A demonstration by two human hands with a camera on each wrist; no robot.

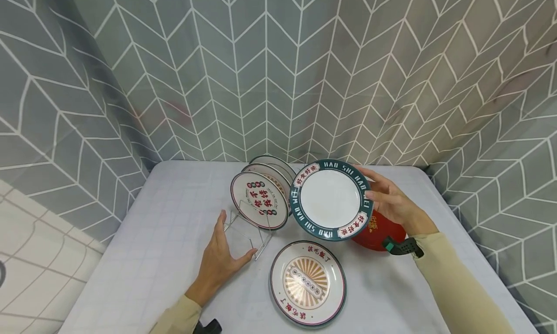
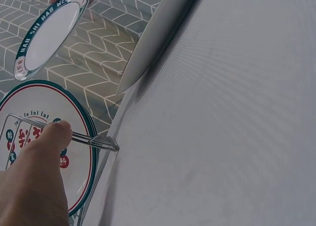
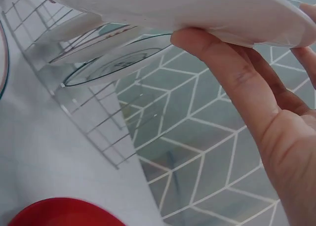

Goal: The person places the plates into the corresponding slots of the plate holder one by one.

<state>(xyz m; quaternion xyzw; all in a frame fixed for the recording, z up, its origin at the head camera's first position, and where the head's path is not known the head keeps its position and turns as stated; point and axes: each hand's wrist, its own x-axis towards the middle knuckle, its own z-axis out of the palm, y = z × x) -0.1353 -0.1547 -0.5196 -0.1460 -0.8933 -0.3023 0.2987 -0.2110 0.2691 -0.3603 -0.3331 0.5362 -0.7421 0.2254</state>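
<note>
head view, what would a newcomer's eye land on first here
Probably the green-rimmed plate, held up near the middle of the view in the right grip. Just left of it, a row of plates stands on edge in a wire rack that the left grip holds. Next might come the sunburst plate lying flat nearer the wearer, and the red item partly hidden by the raised plate.

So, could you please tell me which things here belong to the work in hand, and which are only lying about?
Seem to belong to the work:
green-rimmed plate, held in the right hand
wire rack, gripped by the left hand
plates in the rack

Seem just lying about:
patterned plate on the table
red dish, partly hidden
</note>
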